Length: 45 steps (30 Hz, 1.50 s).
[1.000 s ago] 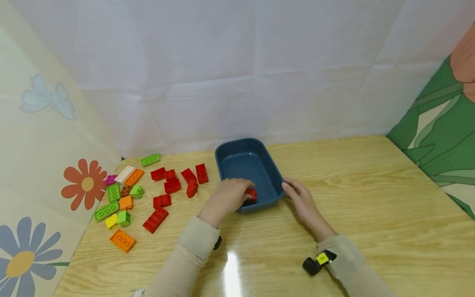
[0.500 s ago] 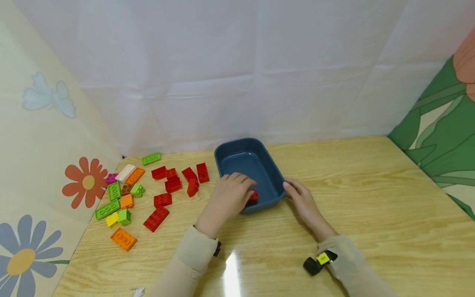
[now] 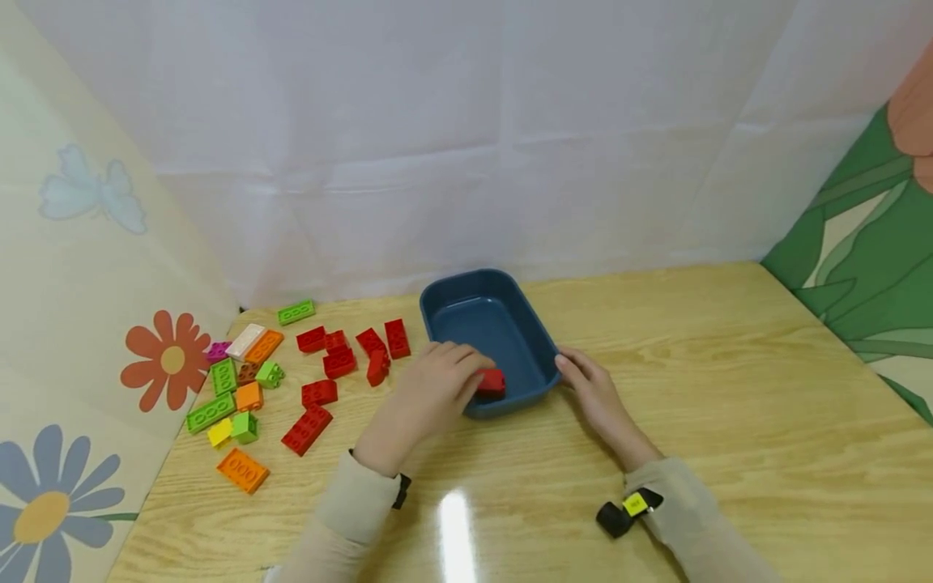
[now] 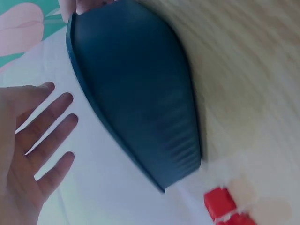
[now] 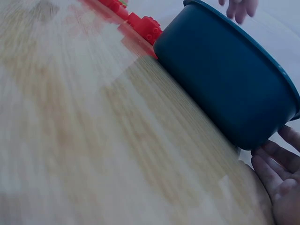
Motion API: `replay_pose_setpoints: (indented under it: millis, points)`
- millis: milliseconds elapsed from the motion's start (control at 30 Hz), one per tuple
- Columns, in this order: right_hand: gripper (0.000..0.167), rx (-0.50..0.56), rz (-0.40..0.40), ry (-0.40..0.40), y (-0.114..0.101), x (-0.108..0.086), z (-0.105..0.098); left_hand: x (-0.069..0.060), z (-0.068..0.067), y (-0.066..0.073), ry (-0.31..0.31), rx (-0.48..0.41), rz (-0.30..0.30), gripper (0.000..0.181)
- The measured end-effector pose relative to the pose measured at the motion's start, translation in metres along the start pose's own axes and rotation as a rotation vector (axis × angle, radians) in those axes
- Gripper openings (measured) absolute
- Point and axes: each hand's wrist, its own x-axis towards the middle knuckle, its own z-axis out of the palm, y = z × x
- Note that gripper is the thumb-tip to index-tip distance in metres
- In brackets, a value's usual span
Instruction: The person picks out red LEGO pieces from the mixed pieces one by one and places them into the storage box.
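Note:
A dark blue rectangular bin (image 3: 510,348) stands on the wooden table, with a red toy brick (image 3: 492,384) inside near its front wall. My left hand (image 3: 433,385) is over the bin's front left rim; the left wrist view shows its fingers (image 4: 51,136) spread apart and holding nothing. At the bin's front right corner, my right hand (image 3: 594,397) touches the outside with its fingertips near the rim. Its fingers (image 5: 276,161) look fairly straight against the wall in the right wrist view. Several red bricks (image 3: 338,363) lie loose left of the bin.
Farther left is a group of other bricks, among them a green one (image 3: 211,412), an orange one (image 3: 243,470) and a white one (image 3: 246,342). A pale cloth wall (image 3: 510,162) rises behind the table. Flower-printed panels flank both sides.
My left hand has drawn back slightly to the left and toward me, leaving the red brick in the bin more exposed. My right hand stays at the bin's corner.

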Motion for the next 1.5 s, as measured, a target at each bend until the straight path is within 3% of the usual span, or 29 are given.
replay_pose_setpoints:
  millis: [167, 267, 567, 967, 1233, 1500]
  points:
    - [0.044, -0.020, 0.013, 0.001, -0.001, 0.001, -0.002, -0.007, -0.015, -0.014, 0.087, 0.059, 0.033, 0.017]
    - [0.043, -0.011, 0.024, 0.006, -0.002, 0.001, -0.001, -0.012, -0.024, -0.024, 0.107, 0.083, 0.024, 0.017]
    - [0.042, 0.021, 0.052, 0.008, -0.003, 0.000, 0.001, -0.036, -0.043, -0.045, -0.003, 0.094, -0.058, 0.016]
    - [0.043, 0.003, 0.051, 0.015, -0.002, 0.000, 0.000, -0.093, -0.052, -0.070, -0.009, 0.111, -0.108, 0.015]
    - [0.043, 0.000, 0.056, 0.023, -0.002, -0.001, -0.001, -0.120, -0.052, -0.078, 0.014, 0.125, -0.143, 0.017]
    - [0.046, -0.024, 0.059, 0.010, 0.000, 0.001, -0.001, -0.142, -0.056, -0.083, -0.089, 0.125, -0.240, 0.021]
